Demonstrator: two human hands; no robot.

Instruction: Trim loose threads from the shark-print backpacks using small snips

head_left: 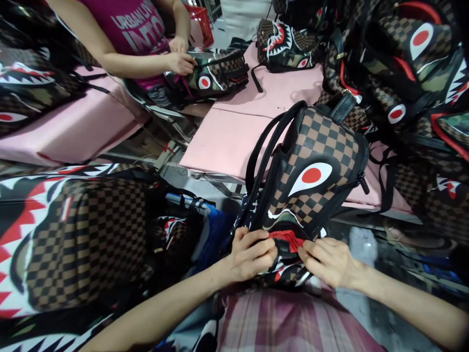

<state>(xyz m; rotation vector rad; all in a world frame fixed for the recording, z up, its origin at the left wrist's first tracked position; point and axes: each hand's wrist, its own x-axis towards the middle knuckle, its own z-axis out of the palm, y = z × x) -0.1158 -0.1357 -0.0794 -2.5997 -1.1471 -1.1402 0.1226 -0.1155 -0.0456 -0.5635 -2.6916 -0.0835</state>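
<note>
A brown-and-black checkered backpack (324, 142) with a red-and-white eye patch leans from my lap onto the pink table edge. My left hand (252, 254) is closed on the left side of a pocket opening near its lower end. On the opposite side of that opening, my right hand (328, 259) pinches the edge. Between my hands shows the red lining (287, 239) with a dark label on it. Black shoulder straps (262, 151) loop up along the backpack's left side. My fingertips are partly hidden in the folds.
A pink table (227, 132) stands ahead, with another checkered bag (286, 44) on it. Across from me a person in a magenta shirt (124, 29) handles a similar bag (220, 73). Backpacks pile up at right (414, 63); a large checkered backpack (95, 239) sits at left.
</note>
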